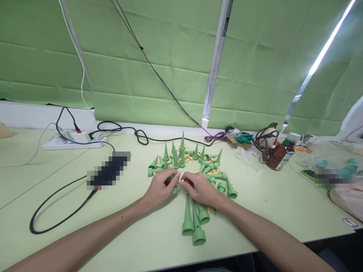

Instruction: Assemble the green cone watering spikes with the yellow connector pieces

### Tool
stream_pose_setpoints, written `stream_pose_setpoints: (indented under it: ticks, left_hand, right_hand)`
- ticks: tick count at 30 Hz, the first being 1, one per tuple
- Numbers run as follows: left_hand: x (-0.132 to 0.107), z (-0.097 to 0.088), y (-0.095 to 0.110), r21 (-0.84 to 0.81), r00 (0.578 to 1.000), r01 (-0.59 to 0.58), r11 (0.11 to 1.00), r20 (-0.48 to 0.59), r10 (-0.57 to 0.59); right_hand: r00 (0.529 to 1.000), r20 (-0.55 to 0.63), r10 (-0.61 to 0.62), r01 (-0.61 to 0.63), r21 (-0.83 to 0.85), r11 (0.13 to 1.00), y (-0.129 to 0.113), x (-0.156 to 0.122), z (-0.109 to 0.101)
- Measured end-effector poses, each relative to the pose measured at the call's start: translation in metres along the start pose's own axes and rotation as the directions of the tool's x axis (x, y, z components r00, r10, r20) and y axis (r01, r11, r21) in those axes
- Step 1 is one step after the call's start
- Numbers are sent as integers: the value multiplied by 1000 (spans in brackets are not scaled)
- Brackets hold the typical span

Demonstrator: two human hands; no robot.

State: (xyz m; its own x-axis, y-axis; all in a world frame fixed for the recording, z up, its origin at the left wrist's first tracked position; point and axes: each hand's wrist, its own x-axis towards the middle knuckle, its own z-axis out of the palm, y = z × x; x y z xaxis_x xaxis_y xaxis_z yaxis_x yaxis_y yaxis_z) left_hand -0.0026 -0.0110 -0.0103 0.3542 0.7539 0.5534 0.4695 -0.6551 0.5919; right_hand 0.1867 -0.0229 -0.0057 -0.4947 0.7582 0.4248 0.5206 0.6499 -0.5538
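Note:
My left hand (161, 187) and my right hand (200, 189) meet at the middle of the pale green table (127, 241), fingers curled. The left hand grips a green cone spike (174, 189), mostly hidden under the fingers. The right hand pinches a small yellow piece (181, 181) at its fingertips. Behind the hands lies a pile of green cone spikes (181, 158), some upright, with several small yellow pieces (211, 172) scattered among them. Three green spikes (194, 223) lie side by side just in front of my hands.
A white power strip (70, 141) with black cables (56, 209) sits at the back left. A brown bottle (278, 155), clear plastic bags (245, 155) and small items clutter the right side. Green blinds (159, 56) hang behind the table. The table's front edge runs near my forearms.

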Motion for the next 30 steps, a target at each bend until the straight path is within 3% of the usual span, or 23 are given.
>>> stream_pose_setpoints:
  ticks: [12, 25, 30]
  left_hand:
    - [0, 1, -2, 2, 1000, 1, 1000, -5, -1]
    - [0, 0, -1, -21, 1000, -2, 1000, 23, 3]
    - [0, 1, -1, -19, 1000, -1, 1000, 18, 1]
  right_hand:
    - [1000, 19, 2, -3, 75, 997, -4, -1, -4]
    - [1000, 20, -14, 14, -10, 1000, 0, 0, -2]
    - [999, 25, -20, 18, 57, 998, -2, 0, -3]
